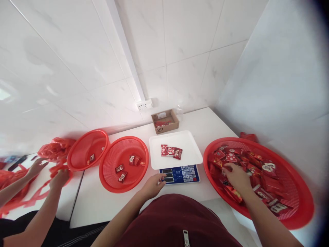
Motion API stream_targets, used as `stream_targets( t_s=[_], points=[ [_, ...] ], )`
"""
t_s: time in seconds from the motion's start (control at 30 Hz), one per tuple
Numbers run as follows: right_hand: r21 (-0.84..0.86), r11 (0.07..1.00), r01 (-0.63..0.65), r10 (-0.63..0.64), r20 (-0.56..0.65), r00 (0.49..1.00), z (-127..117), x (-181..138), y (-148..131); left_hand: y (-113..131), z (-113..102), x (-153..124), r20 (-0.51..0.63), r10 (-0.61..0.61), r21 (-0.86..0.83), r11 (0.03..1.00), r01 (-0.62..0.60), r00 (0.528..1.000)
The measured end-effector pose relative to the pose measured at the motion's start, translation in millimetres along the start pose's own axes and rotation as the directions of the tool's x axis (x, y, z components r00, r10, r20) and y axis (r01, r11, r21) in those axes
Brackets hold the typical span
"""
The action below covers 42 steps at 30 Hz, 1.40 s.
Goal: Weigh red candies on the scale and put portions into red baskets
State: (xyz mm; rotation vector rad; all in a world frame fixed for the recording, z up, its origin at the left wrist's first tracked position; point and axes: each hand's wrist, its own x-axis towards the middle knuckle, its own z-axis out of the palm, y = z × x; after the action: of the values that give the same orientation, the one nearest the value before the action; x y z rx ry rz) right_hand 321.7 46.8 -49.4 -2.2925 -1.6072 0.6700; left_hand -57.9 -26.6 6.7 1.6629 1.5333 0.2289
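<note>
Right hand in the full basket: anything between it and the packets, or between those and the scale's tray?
Nothing visible blocks the right hand; it is in among the packets. Toward the tray, only the basket's near-side rim stands between. The left hand is by the scale's display, off that path.

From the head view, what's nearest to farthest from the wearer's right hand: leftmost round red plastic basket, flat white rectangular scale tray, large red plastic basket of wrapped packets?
1. Large red plastic basket: right side, with the right hand inside it.
2. Flat white rectangular scale tray: middle, left of that hand.
3. Leftmost round red plastic basket: well left of the tray.
</note>
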Motion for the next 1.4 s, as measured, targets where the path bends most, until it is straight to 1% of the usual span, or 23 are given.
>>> stream_targets(
  t_s=[0.07, 0.1, 0.13, 0.17, 0.23, 0.27, 0.3, 0.37, 0.4, 0.47, 0.5, 0.53, 0.57, 0.6, 0.67, 0.73, 0.8, 0.9, 1.03, 1.17, 1.27, 1.33, 1.4],
  points=[
    [0.201, 0.979, 0.021, -0.008, -0.069, 0.998, -6, -5, -23, 2, 0, 0, 0.008, -0.003, 0.004, 1.000, 0.003, 1.000],
    [0.311, 0.950, 0.028, -0.007, -0.071, 0.997, -7, -9, -38, 3, 0, 0, 0.012, 0.002, 0.006, 1.000, -0.002, 1.000],
    [0.420, 0.907, 0.028, -0.014, -0.037, 0.999, -6, -12, -54, 5, 0, 0, 0.019, 0.010, 0.012, 1.000, -0.010, 1.000],
    [0.537, 0.843, 0.026, -0.032, 0.002, 0.999, -3, -16, -72, 6, 0, 1, 0.027, 0.019, 0.019, 1.000, -0.020, 0.999],
    [0.722, 0.692, 0.003, -0.139, 0.130, 0.982, 6, -22, -104, 9, 0, 1, 0.038, 0.028, 0.034, 0.999, -0.029, 0.999],
    [0.757, 0.654, 0.001, -0.185, 0.159, 0.970, 13, -23, -116, 11, -1, 1, 0.040, 0.026, 0.043, 0.999, -0.028, 0.999],
    [0.757, 0.654, 0.018, -0.219, 0.166, 0.962, 19, -25, -125, 12, -2, 1, 0.040, 0.022, 0.049, 0.998, -0.024, 0.999],
    [0.680, 0.723, 0.122, -0.267, 0.111, 0.957, 30, -24, -129, 11, -3, -1, 0.035, 0.018, 0.049, 0.999, -0.019, 0.999],
    [0.608, 0.769, 0.199, -0.288, 0.052, 0.956, 35, -23, -125, 10, -3, -2, 0.032, 0.017, 0.046, 0.999, -0.018, 0.999],
    [0.426, 0.839, 0.340, -0.334, -0.091, 0.938, 39, -20, -104, 6, -3, -5, 0.022, 0.008, 0.035, 0.999, -0.008, 1.000],
    [0.330, 0.862, 0.384, -0.354, -0.148, 0.923, 40, -18, -90, 3, -3, -7, 0.018, 0.001, 0.029, 1.000, -0.002, 1.000],
    [0.243, 0.887, 0.392, -0.355, -0.181, 0.917, 39, -18, -73, 0, -2, -8, 0.017, -0.005, 0.025, 1.000, 0.004, 1.000],
    [0.166, 0.917, 0.362, -0.331, -0.187, 0.925, 37, -18, -56, -3, -2, -9, 0.018, -0.010, 0.022, 1.000, 0.009, 1.000],
    [0.088, 0.950, 0.298, -0.282, -0.161, 0.946, 35, -19, -39, -6, -1, -9, 0.021, -0.010, 0.020, 1.000, 0.009, 1.000],
    [-0.071, 0.991, 0.117, -0.122, -0.061, 0.991, 29, -26, -8, -8, 1, -9, 0.025, -0.005, 0.017, 1.000, 0.005, 1.000],
    [-0.211, 0.977, -0.017, 0.026, 0.041, 0.999, 24, -35, 12, -7, 2, -7, 0.034, -0.003, 0.014, 1.000, 0.002, 0.999],
    [-0.297, 0.953, -0.055, 0.088, 0.101, 0.991, 20, -43, 20, -2, 2, -3, 0.054, 0.003, 0.022, 1.000, -0.004, 0.999],
    [-0.331, 0.940, -0.078, 0.119, 0.104, 0.987, 16, -46, 14, 7, 2, 2, 0.086, 0.029, 0.049, 0.998, -0.033, 0.996],
    [-0.272, 0.943, -0.193, 0.211, 0.038, 0.977, 10, -36, 3, 13, 1, 6, 0.095, 0.037, 0.042, 0.998, -0.041, 0.995],
    [-0.235, 0.939, -0.250, 0.265, 0.032, 0.964, 6, -21, 7, 14, 0, 5, 0.093, 0.038, 0.055, 0.998, -0.043, 0.995],
    [-0.246, 0.925, -0.289, 0.307, 0.039, 0.951, 4, -14, 12, 12, 0, 3, 0.093, 0.038, 0.071, 0.997, -0.044, 0.995],
    [-0.256, 0.923, -0.288, 0.312, 0.058, 0.948, 1, -14, 14, 10, 0, 1, 0.093, 0.038, 0.061, 0.997, -0.044, 0.995],
    [-0.249, 0.927, -0.279, 0.297, 0.035, 0.954, -4, -15, 14, 7, 1, -1, 0.082, 0.028, 0.054, 0.998, -0.033, 0.996]
  ],
)
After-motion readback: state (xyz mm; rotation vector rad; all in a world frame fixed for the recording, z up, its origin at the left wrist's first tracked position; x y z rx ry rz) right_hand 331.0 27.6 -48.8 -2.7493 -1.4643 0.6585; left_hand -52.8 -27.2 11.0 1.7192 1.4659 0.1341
